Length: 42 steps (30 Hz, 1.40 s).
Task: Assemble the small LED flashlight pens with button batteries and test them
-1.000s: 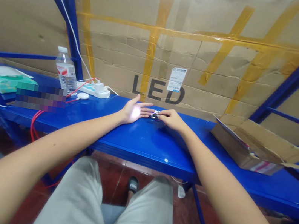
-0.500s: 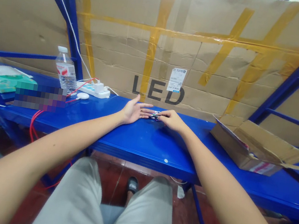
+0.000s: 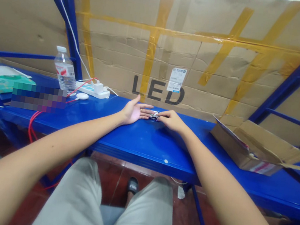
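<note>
Palm turned up, my left hand (image 3: 133, 112) rests over the blue tabletop with its fingers stretched out to the right. It is open and grips nothing. A small shiny metal tool, which looks like a nail clipper (image 3: 154, 116), sits at its fingertips. My right hand (image 3: 172, 120) is closed on that clipper from the right side, thumb and fingers pinched together. The fingers partly cover the clipper, so its jaws and the exact fingertip they touch cannot be made out.
An open cardboard box (image 3: 264, 149) stands on the right of the blue table (image 3: 139, 141). To the left are a water bottle (image 3: 65, 73), a white power strip (image 3: 93, 89), a red cable (image 3: 32, 123) and a green tissue pack (image 3: 8, 83). A large carton (image 3: 114, 52) rises behind.
The view has shifted very slightly. Both hands and the nail clipper keep practically the same position.
</note>
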Each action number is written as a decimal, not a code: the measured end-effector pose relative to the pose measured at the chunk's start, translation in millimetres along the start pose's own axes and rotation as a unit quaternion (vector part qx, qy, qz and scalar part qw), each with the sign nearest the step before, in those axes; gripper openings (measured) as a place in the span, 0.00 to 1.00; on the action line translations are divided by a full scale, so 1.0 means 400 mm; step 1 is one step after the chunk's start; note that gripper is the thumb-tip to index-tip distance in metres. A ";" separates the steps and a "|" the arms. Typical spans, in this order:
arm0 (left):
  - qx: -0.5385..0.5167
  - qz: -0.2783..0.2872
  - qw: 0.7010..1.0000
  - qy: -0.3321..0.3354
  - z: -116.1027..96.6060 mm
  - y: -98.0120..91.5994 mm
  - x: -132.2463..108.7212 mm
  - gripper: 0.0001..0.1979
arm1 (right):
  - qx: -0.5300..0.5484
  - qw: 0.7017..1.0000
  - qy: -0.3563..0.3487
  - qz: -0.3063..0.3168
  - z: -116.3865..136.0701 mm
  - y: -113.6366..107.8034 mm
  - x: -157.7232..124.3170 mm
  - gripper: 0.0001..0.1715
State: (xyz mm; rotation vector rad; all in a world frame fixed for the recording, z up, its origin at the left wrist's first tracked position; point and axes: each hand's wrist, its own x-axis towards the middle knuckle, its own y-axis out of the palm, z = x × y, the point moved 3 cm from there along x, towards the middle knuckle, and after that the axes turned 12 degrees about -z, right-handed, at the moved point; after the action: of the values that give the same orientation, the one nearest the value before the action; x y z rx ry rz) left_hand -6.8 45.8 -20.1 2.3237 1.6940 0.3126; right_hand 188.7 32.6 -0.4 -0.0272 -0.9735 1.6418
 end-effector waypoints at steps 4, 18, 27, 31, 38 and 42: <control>0.002 0.003 1.000 0.001 0.001 -0.002 0.003 0.44 | 0.002 1.000 -0.003 0.001 0.002 0.000 0.000 0.19; -0.001 0.004 1.000 -0.002 -0.001 0.001 0.001 0.43 | 0.011 1.000 -0.008 -0.016 -0.002 0.003 0.003 0.18; -0.009 -0.002 1.000 -0.008 -0.002 0.000 0.001 0.43 | 0.007 0.999 -0.014 -0.033 -0.001 -0.004 0.007 0.16; -0.008 -0.004 1.000 -0.014 -0.001 0.000 0.002 0.43 | 0.001 0.999 -0.017 -0.028 0.000 -0.004 0.007 0.15; -0.005 -0.009 1.000 -0.012 0.000 0.000 0.002 0.43 | -0.004 0.999 -0.026 -0.027 -0.002 -0.004 0.009 0.17; -0.004 -0.005 1.000 -0.004 -0.001 0.002 0.001 0.43 | -0.006 0.999 -0.024 -0.034 0.004 -0.007 0.008 0.16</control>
State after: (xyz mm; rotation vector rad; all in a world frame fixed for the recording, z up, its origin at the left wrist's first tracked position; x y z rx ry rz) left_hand -6.0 45.9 -19.3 2.3065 1.6976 0.3071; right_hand 189.3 34.2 3.7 0.0363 -1.0103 1.5811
